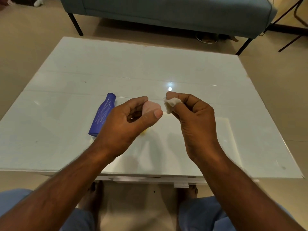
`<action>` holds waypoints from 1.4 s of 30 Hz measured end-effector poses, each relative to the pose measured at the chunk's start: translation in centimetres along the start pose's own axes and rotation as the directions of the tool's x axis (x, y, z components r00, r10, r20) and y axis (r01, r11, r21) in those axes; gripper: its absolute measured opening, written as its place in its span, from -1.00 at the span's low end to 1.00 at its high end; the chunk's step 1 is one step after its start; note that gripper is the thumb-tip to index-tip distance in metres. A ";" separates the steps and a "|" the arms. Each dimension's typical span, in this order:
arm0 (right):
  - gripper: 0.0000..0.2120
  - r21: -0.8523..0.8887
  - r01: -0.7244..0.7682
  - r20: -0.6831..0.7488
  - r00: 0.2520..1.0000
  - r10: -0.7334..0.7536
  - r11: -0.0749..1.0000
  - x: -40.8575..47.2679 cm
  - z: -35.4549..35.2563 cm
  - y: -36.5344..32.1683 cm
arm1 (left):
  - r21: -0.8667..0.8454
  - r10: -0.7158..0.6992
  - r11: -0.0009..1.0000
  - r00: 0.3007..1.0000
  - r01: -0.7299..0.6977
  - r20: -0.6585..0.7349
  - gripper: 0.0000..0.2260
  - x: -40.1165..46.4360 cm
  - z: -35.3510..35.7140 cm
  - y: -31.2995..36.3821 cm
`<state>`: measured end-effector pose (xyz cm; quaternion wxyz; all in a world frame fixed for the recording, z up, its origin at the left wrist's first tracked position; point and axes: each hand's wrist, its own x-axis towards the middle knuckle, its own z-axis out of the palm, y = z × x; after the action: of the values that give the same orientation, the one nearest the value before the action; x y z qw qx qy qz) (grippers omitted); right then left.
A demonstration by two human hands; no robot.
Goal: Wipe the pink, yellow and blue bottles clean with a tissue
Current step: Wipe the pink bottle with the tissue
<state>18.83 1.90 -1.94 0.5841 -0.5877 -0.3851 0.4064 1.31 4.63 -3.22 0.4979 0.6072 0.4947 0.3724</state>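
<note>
Gripping the pink bottle (152,106) in the left hand (126,124), fingers curled round it, thumb pressed along its near side; only a small rounded end of it shows past the fingers, held up above the table (166,64). Pinching a small wad of white tissue (171,104) in the right hand (195,120), betw. thumb and fingertips, other fingers folded in. Tissue just beside the pink end, narrow gap betw. them, not touching.

Lying on its side on the table, left of the left hand: blue bottle (103,115), neck end pointing away, base toward the near edge, pale scribble-like marks along its body. Near end partly hidden behind the left wrist.

Peeking out under the left hand: a small patch of yellow (144,131) on the table surface, prob. the yellow bottle, but too little visible to tell shape or how it lies.

Glossy white table w/ a bright light reflection near the middle. Beyond it, a teal sofa (166,12) on dark legs over a beige floor (25,47). At bottom, blue-clad knees (200,214) and bare feet under the table's near edge.
</note>
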 end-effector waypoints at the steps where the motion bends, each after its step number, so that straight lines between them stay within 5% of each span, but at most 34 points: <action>1: -0.88 0.011 0.007 0.002 1.000 -0.007 1.000 0.1 -0.1 0.1 | 0.003 0.002 1.000 1.000 -0.002 0.001 -0.34 0.0 0.0 0.0; 8: -0.71 0.152 0.001 0.027 1.000 -0.005 0.988 0.1 0.0 -0.4 | 0.001 0.015 1.000 1.000 -0.015 0.000 -0.27 0.0 0.0 -0.1; 13: -0.78 0.227 -0.021 0.032 0.999 0.014 0.974 0.2 0.1 -0.6 | 0.009 0.030 1.000 1.000 -0.030 0.003 -0.25 0.0 -0.1 -0.1; 16: -0.84 0.173 -0.014 0.023 1.000 0.010 0.985 -0.1 0.2 -0.8 | 0.005 0.039 0.999 0.999 -0.039 0.003 -0.25 0.0 0.0 -0.1; 21: -0.57 0.075 0.010 0.056 0.998 -0.014 0.997 -0.2 0.2 -0.7 | 0.004 0.059 0.998 0.998 -0.059 0.015 -0.27 0.0 0.1 -0.1; 25: -0.80 -0.063 0.109 0.086 0.991 -0.103 0.992 -0.1 0.1 -0.4 | -0.010 0.074 0.997 0.997 -0.074 0.037 -0.28 0.0 0.1 -0.2; 28: -0.77 -0.234 0.313 0.176 0.945 -0.277 0.920 -0.8 0.3 -0.2 | -0.029 0.080 0.997 0.995 -0.078 0.065 -0.35 0.0 -0.1 -0.1; 31: -0.71 -0.207 0.522 0.286 0.841 -0.459 0.828 -2.3 0.8 0.1 | -0.065 0.103 0.993 0.992 -0.098 0.076 -0.45 -0.3 -0.3 0.1; 36: -0.66 -0.231 0.331 0.237 0.931 -0.278 0.915 -1.2 0.8 0.4 | -0.107 0.106 0.989 0.994 -0.104 0.006 -0.34 -0.7 -0.3 0.1; 39: -0.60 -0.140 0.500 0.305 0.843 -0.443 0.855 -2.5 1.1 0.0 | -0.208 0.071 0.975 0.996 -0.082 -0.059 -0.18 -0.3 -0.8 0.4; 42: -0.56 -0.089 0.600 0.377 0.759 -0.530 0.795 -3.4 1.6 0.2 | -0.246 0.085 0.965 0.995 -0.096 -0.056 -0.24 -0.1 -1.1 0.6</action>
<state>16.03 -0.69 -2.02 0.5422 -0.4225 -0.6776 0.2615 0.36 4.77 -2.33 0.5411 0.5535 0.4272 0.4673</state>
